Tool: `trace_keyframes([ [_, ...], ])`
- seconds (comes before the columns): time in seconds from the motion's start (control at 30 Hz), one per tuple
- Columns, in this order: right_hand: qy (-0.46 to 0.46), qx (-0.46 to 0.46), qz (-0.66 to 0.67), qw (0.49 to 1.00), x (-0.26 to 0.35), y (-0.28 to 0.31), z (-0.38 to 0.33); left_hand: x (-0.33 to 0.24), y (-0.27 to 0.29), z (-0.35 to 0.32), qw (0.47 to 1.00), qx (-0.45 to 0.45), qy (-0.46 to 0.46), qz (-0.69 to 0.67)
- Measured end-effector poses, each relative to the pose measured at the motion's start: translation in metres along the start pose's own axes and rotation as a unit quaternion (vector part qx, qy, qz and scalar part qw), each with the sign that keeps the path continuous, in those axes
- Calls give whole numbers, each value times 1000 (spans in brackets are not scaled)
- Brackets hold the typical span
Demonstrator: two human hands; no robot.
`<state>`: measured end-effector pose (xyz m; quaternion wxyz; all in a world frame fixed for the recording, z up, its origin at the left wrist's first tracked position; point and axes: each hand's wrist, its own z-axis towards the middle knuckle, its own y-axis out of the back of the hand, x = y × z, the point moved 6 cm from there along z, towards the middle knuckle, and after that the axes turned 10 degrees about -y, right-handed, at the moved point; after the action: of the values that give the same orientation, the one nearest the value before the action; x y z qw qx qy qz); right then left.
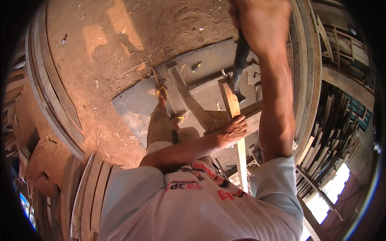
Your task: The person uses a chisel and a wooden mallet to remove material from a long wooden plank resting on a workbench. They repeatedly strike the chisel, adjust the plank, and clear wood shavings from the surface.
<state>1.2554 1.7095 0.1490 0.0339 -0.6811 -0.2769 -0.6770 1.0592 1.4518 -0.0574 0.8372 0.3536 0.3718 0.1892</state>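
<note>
My right hand (263, 24) is raised at the top right, its fingers wrapped round the dark handle of a hammer (241, 52). The hammer's metal head hangs down beside the upper end of a pale wooden batten (230, 100); whether they touch I cannot tell. Reaching across my body, my left hand (232, 131) grips this batten around its middle. The batten crosses over other pieces of timber, including a darker wooden beam (189, 98) to its left. My right forearm hides part of the area beyond.
My sandalled feet (179, 117) stand by a grey sheet (132, 104) on the dirt floor. Long curved-looking planks (301, 80) run along the right, with stacked timber strips (325, 124) beyond. More boards (88, 197) lie at the lower left, and others (52, 84) at the far left.
</note>
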Motion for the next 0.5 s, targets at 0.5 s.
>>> trace_keyframes([
  [0.5, 258, -87, 160, 949, -36, 179, -253, -45, -7, 2, 995, 89, -30, 19],
])
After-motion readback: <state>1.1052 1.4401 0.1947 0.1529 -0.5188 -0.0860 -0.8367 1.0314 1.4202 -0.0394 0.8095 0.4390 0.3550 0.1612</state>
